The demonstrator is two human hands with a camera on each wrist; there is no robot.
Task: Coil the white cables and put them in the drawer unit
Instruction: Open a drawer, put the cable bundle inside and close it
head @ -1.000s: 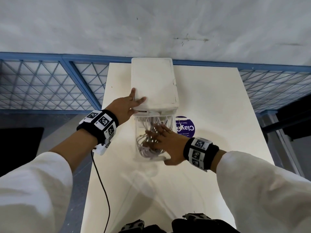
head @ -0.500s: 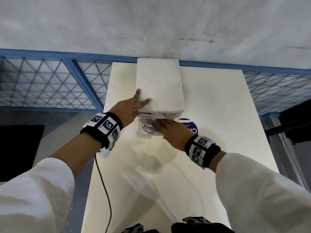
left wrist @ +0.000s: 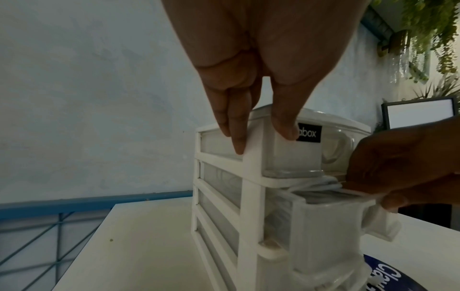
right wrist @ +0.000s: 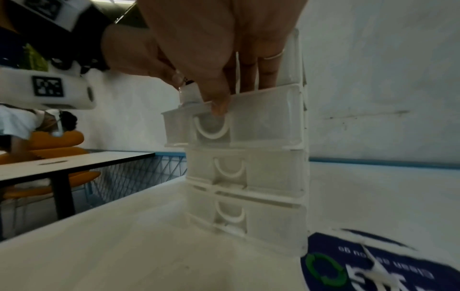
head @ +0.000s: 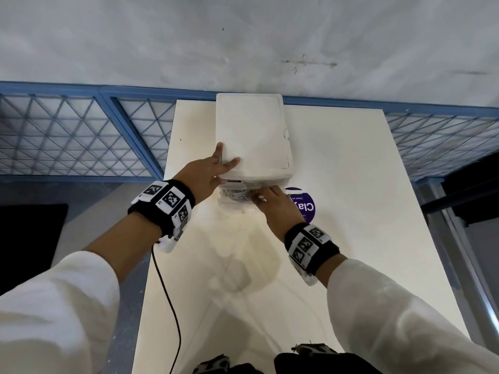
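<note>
A white drawer unit (head: 253, 136) stands at the far end of the table (head: 351, 184). My left hand (head: 213, 171) braces its front left corner, with the fingers (left wrist: 236, 137) straight down the side and the thumb on the frame. The second drawer from the top (head: 232, 205) sticks out a little, and coiled white cables (head: 237, 195) lie inside it. My right hand (head: 270, 201) is at that drawer (right wrist: 261, 122). Its straight fingers reach in over the cables (left wrist: 316, 184), and the thumb rests on the front rim. The drawers below are closed.
A round purple sticker (head: 302, 206) lies on the table right of the unit. A black cord (head: 167, 292) hangs past the table's left edge. Blue mesh fencing (head: 67, 136) and a wall stand behind. Another table (right wrist: 62, 163) and an orange chair are off to the left.
The open drawer has slid most of the way into the unit, with my right hand moving in on it over the cables. The left hand has stayed on the unit's corner.
</note>
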